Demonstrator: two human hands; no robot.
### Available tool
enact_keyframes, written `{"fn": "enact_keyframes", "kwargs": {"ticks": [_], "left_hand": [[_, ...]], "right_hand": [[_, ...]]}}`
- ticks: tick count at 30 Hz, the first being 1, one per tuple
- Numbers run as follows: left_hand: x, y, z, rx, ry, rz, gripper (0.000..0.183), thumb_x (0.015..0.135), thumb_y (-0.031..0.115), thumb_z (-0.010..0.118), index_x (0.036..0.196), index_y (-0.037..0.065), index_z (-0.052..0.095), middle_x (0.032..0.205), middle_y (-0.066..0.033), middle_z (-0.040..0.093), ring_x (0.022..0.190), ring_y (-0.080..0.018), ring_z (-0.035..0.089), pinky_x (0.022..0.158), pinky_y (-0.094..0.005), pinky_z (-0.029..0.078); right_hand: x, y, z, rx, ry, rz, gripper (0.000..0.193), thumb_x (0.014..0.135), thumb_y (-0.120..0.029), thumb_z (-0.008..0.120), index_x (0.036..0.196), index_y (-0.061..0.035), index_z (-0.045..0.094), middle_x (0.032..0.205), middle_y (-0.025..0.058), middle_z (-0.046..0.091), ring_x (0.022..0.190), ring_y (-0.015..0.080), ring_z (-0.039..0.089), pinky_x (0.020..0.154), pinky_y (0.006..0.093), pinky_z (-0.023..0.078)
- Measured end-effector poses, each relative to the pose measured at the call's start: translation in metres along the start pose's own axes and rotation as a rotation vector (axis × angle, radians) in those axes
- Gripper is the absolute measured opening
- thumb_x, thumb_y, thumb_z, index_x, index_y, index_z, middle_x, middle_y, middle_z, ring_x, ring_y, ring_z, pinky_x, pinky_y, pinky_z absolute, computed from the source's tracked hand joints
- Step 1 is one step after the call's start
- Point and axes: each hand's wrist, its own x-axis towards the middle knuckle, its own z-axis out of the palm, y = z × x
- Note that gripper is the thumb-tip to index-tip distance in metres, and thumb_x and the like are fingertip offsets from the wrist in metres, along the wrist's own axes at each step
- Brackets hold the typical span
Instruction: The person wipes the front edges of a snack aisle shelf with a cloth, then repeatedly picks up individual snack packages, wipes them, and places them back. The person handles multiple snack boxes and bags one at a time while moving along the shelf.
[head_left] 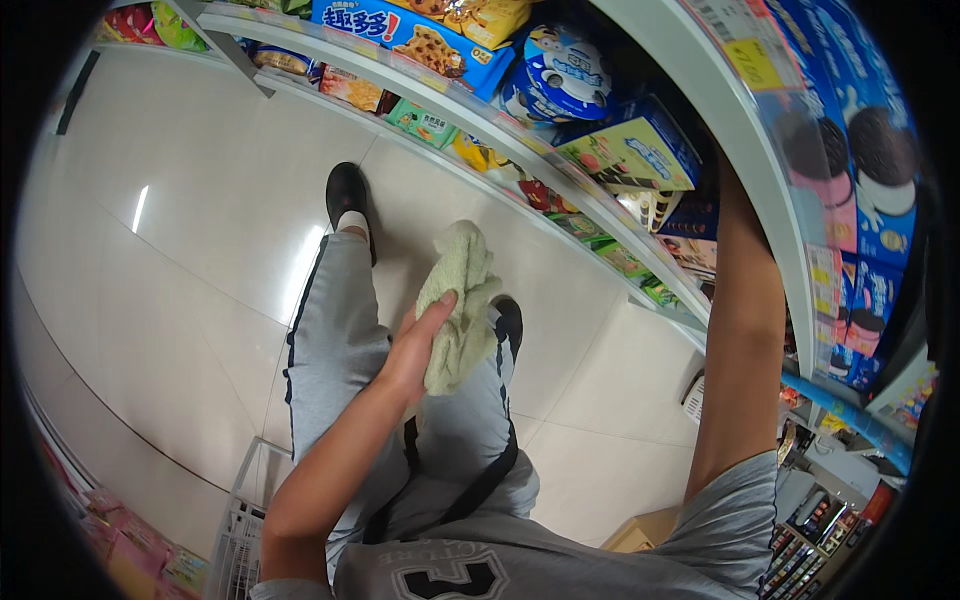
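Observation:
My left hand (413, 350) is closed around a pale green cloth (460, 300), which hangs bunched above my legs. My right arm reaches up into a store shelf, and the hand itself is hidden behind the upper shelf board (765, 170). Nearest to that arm stand a yellow-green and blue snack box (635, 150) and a blue and white round snack tub (565, 75). A blue cookie package (430, 45) lies farther left on the same shelf.
Several bagged snacks (420, 122) fill the lower shelf. Blue and pink cookie boxes (860, 200) line the upper shelf at right. A white wire basket (238, 535) is at lower left, a cardboard box (645, 530) near my right side. Light tiles (190, 260) cover the floor.

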Motion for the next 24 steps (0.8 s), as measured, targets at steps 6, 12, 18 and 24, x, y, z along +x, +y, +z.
{"fn": "enact_keyframes", "kwargs": {"ticks": [6, 12, 18, 24], "left_hand": [[-0.004, 0.0, -0.005, -0.028, 0.011, 0.008, 0.056, 0.09, 0.037, 0.057, 0.13, 0.002, 0.042, 0.117, -0.0113, 0.055, 0.103, -0.0203, 0.056, 0.087, -0.0332, 0.046], [-0.005, 0.0, -0.004, 0.0, -0.017, 0.031, 0.054, 0.09, 0.037, 0.056, 0.129, 0.001, 0.044, 0.115, -0.011, 0.057, 0.102, -0.0195, 0.056, 0.087, -0.0317, 0.046], [-0.001, -0.004, 0.003, 0.038, -0.033, 0.049, 0.054, 0.09, 0.037, 0.056, 0.129, 0.001, 0.044, 0.114, -0.0111, 0.057, 0.1, -0.0201, 0.057, 0.086, -0.0323, 0.047], [0.001, -0.01, 0.006, 0.074, -0.081, 0.063, 0.053, 0.09, 0.037, 0.056, 0.128, 0.002, 0.044, 0.112, -0.0109, 0.057, 0.099, -0.0207, 0.057, 0.086, -0.0329, 0.047]], "right_hand": [[-0.011, 0.007, -0.011, -0.008, 0.024, 0.016, 0.038, 0.074, -0.037, 0.067, 0.097, -0.0072, 0.064, 0.092, 0.0151, 0.063, 0.086, 0.0317, 0.06, 0.076, 0.04, 0.047], [-0.006, 0.011, -0.008, -0.04, 0.045, 0.007, 0.037, 0.074, -0.036, 0.066, 0.097, -0.0071, 0.064, 0.092, 0.0152, 0.063, 0.086, 0.0322, 0.06, 0.076, 0.0406, 0.047], [-0.007, 0.015, -0.008, -0.1, 0.083, -0.022, 0.036, 0.075, -0.036, 0.066, 0.097, -0.0071, 0.063, 0.092, 0.0153, 0.063, 0.087, 0.0327, 0.059, 0.076, 0.0411, 0.047], [-0.017, 0.005, -0.027, -0.207, 0.191, -0.105, 0.035, 0.075, -0.036, 0.065, 0.096, -0.007, 0.063, 0.092, 0.0155, 0.062, 0.087, 0.0332, 0.059, 0.076, 0.0416, 0.047]]}}
